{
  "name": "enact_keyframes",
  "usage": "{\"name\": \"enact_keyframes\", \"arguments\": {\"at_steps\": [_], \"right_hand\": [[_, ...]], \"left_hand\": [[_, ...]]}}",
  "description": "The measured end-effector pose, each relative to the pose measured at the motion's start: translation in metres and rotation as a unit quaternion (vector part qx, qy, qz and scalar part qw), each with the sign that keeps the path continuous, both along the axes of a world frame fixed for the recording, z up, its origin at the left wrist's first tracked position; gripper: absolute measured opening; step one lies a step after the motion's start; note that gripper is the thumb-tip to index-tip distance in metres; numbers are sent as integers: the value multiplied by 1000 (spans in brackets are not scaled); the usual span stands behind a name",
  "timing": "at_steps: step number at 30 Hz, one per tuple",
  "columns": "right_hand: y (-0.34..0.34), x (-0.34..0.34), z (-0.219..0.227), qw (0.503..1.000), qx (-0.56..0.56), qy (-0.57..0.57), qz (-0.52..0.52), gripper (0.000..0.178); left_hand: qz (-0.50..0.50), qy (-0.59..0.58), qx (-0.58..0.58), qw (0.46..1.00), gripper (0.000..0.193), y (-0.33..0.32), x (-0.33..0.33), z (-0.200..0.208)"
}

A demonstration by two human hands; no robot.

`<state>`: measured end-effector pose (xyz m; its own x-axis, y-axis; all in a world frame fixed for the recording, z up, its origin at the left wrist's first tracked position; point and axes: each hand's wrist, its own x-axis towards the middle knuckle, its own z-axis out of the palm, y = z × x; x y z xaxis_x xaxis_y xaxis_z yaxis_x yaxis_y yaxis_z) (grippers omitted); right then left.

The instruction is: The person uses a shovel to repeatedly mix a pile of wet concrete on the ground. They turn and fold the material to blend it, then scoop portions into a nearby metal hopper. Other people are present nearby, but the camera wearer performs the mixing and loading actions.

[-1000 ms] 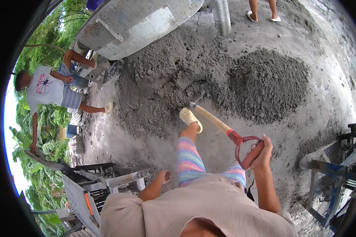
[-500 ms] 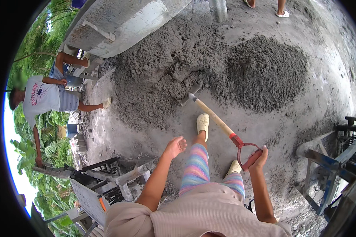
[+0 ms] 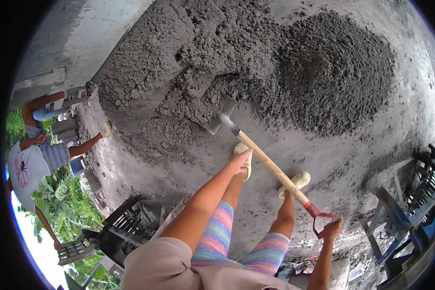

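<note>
My right hand [image 3: 333,228] is wrapped round the red D-shaped grip of a shovel [image 3: 275,170]. The shovel's wooden shaft slants up and left to its grey blade [image 3: 218,116], which rests at the lower edge of a heap of wet grey mortar [image 3: 179,92]. Beside the lower part of the shaft is my left hand [image 3: 241,160], held over my left shoe with its fingers reaching towards the wood. Its fingers look loosely apart, and I see no firm hold on the shaft.
A darker mound of mortar [image 3: 338,72] lies to the right. At the upper left stands a large grey metal container [image 3: 87,38]. Another person [image 3: 31,164] is at the far left. Metal frames stand at left [image 3: 135,222] and right [image 3: 396,212]. My pale clogs are near the shaft.
My left hand has moved forward to the shovel shaft. My right hand and the grip have shifted lower and slightly right. My right foot has moved forward, and the view has tilted.
</note>
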<state>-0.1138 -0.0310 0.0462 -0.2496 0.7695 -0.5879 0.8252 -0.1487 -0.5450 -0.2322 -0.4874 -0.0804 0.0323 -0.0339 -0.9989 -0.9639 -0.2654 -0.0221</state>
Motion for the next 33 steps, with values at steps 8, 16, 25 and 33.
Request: {"name": "enact_keyframes", "arguments": {"at_steps": [8,16,25,33], "right_hand": [[47,2,-138,993,-44,-52,-101,44],[48,55,-158,991,-73,-48,-102,47],[157,107,-52,980,-36,-57,-189,44],[160,217,70,962,-47,-43,-266,46]], "left_hand": [[328,8,-59,943,37,45,-12,-170],[375,55,-37,924,17,51,10,-196],[339,-25,-24,940,17,178,28,-134],[216,4,-33,976,13,284,26,-42]]}}
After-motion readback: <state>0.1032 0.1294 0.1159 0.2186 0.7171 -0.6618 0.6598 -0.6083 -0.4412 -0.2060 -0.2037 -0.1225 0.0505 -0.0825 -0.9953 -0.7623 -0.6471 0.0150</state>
